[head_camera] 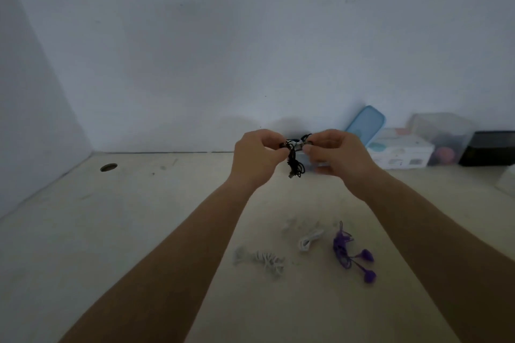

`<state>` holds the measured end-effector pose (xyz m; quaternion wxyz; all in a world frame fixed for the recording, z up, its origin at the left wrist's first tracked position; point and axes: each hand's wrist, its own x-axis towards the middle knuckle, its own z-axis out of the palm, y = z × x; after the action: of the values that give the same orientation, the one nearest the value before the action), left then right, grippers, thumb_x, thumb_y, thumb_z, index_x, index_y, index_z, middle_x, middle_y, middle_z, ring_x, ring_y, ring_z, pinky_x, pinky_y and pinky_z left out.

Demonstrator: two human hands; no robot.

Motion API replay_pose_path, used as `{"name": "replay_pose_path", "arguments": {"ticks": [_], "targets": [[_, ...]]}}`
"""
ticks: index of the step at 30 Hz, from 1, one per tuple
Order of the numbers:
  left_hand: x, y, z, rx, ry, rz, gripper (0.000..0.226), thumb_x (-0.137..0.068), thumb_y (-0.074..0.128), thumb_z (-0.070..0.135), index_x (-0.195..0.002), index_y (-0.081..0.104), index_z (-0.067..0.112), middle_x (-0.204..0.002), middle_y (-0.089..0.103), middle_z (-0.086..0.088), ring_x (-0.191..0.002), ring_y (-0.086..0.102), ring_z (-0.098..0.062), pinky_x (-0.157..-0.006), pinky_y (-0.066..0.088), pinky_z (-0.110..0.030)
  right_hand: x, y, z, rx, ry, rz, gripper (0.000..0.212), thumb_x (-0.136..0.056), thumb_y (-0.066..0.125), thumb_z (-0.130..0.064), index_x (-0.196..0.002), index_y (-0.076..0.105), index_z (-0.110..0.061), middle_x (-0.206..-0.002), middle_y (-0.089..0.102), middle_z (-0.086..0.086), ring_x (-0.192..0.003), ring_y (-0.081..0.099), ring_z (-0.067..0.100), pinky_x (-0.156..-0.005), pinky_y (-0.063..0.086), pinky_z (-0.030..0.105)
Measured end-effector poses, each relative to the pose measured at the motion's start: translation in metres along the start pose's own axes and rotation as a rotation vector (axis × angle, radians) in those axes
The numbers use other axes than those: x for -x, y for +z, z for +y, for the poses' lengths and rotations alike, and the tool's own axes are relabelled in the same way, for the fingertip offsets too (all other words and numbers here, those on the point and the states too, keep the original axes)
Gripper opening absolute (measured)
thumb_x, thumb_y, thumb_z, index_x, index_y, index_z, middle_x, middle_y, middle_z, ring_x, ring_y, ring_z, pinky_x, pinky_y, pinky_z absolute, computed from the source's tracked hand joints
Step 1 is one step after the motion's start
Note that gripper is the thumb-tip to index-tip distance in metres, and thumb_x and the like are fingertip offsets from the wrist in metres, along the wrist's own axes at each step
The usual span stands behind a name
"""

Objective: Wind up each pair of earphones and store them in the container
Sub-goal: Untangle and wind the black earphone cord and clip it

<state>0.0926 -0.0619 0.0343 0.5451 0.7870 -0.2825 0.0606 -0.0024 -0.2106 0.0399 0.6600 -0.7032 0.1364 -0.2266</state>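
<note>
Two hands are raised together over the desk (139, 231), and the black earphones (295, 164) hang between them. The left hand (257, 156) pinches one end of the top of the bundle with its fingers curled in, and the right hand (337, 153) pinches the other end in the same way. Neither hand is nearer than the other. The short stretch between the fingertips runs from nine o'clock to three o'clock. The rest of the cord drops from it toward six o'clock as a loose, bunched coil, so the bundle's long axis is upright.

Just past the hands, toward twelve o'clock and mostly hidden by them, a pale clear shape (310, 162) is probably the container, though too little shows to be sure. If so, the black pair sits almost directly in front of it, and storing it looks like a short push forward and down.

The purple earphones (351, 253) lie on the desk at about five o'clock from the hands. A small white cable (309, 241) and a wound white pair (260, 259) lie at about six o'clock, all well apart from the hands. A blue lid (365, 125) leans on the wall at two o'clock.
</note>
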Motion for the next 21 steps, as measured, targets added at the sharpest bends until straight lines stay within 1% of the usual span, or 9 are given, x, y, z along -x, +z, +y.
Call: {"name": "replay_pose_path", "arguments": {"ticks": [3,6,8,10,12,13,15,18,21], "targets": [[-0.036,0.016,-0.003,-0.058,0.034,0.028,0.014,-0.079,0.077,0.016,-0.092,0.077,0.021,-0.082,0.072,0.012,-0.067,0.06,0.01,-0.067,0.043,-0.005,-0.036,-0.01,0.0,0.015,0.023,0.06,0.011,-0.084,0.076,-0.007,-0.09,0.071,-0.014,-0.087,0.072,0.007,-0.069,0.065,0.016,-0.055,0.055,0.024],[-0.07,0.027,-0.009,-0.063,0.054,0.073,0.013,-0.08,0.076,0.017,-0.093,0.076,0.021,-0.083,0.072,0.012,-0.07,0.061,0.009,-0.07,0.045,-0.007,-0.074,-0.016,0.0,0.055,0.018,0.068,0.01,-0.085,0.073,-0.006,-0.092,0.071,-0.013,-0.084,0.07,0.008,-0.065,0.062,0.015,-0.058,0.056,0.026],[-0.088,0.033,-0.016,-0.088,0.09,0.106,0.013,-0.081,0.075,0.018,-0.093,0.073,0.021,-0.085,0.072,0.011,-0.077,0.064,0.002,-0.077,0.05,-0.016,-0.097,-0.017,0.003,0.115,-0.001,0.076,0.011,-0.083,0.075,-0.007,-0.091,0.072,-0.013,-0.085,0.073,0.008,-0.065,0.063,0.015,-0.062,0.056,0.028],[-0.102,0.04,-0.027,-0.135,0.093,0.107,0.013,-0.082,0.074,0.022,-0.094,0.07,0.024,-0.087,0.07,0.011,-0.081,0.065,-0.007,-0.078,0.052,-0.025,-0.12,-0.014,0.01,0.241,-0.051,0.095,0.012,-0.081,0.078,-0.012,-0.09,0.072,-0.016,-0.085,0.075,0.006,-0.065,0.065,0.014,-0.065,0.055,0.028],[-0.109,0.047,-0.041,-0.222,0.056,0.048,0.012,-0.082,0.073,0.026,-0.09,0.065,0.028,-0.086,0.068,0.012,-0.079,0.065,-0.01,-0.072,0.052,-0.028,-0.138,-0.009,0.02,0.433,-0.092,0.099,0.015,-0.078,0.08,-0.02,-0.089,0.07,-0.021,-0.083,0.074,-0.001,-0.07,0.067,0.011,-0.067,0.051,0.024],[-0.113,0.05,-0.049,-0.281,0.038,0.002,0.012,-0.082,0.072,0.027,-0.088,0.063,0.03,-0.085,0.068,0.013,-0.079,0.065,-0.01,-0.07,0.052,-0.028,-0.145,-0.006,0.026,0.55,-0.098,0.074,0.017,-0.076,0.081,-0.024,-0.088,0.068,-0.023,-0.083,0.072,-0.005,-0.073,0.065,0.006,-0.065,0.048,0.022],[-0.118,0.054,-0.061,-0.403,0.027,-0.098,0.012,-0.081,0.074,0.026,-0.083,0.063,0.032,-0.088,0.068,0.013,-0.085,0.065,-0.011,-0.073,0.053,-0.031,-0.153,0.0,0.035,0.758,-0.105,-0.016,0.017,-0.074,0.082,-0.03,-0.083,0.067,-0.027,-0.084,0.07,-0.008,-0.076,0.063,0.003,-0.064,0.048,0.023],[-0.122,0.053,-0.065,-0.531,0.07,-0.202,0.008,-0.08,0.075,0.029,-0.082,0.068,0.034,-0.092,0.07,0.011,-0.088,0.065,-0.014,-0.077,0.056,-0.036,-0.156,0.008,0.042,0.955,-0.133,-0.099,0.016,-0.075,0.081,-0.037,-0.076,0.066,-0.032,-0.085,0.07,-0.011,-0.08,0.065,0.011,-0.075,0.053,0.031],[-0.128,0.051,-0.061,-0.675,0.15,-0.291,0.009,-0.082,0.073,0.028,-0.09,0.074,0.034,-0.095,0.072,0.011,-0.087,0.065,-0.015,-0.075,0.055,-0.035,-0.156,0.015,0.043,1.156,-0.191,-0.132,0.007,-0.081,0.075,-0.039,-0.086,0.073,-0.034,-0.088,0.072,-0.009,-0.084,0.065,0.016,-0.078,0.048,0.03]]}}
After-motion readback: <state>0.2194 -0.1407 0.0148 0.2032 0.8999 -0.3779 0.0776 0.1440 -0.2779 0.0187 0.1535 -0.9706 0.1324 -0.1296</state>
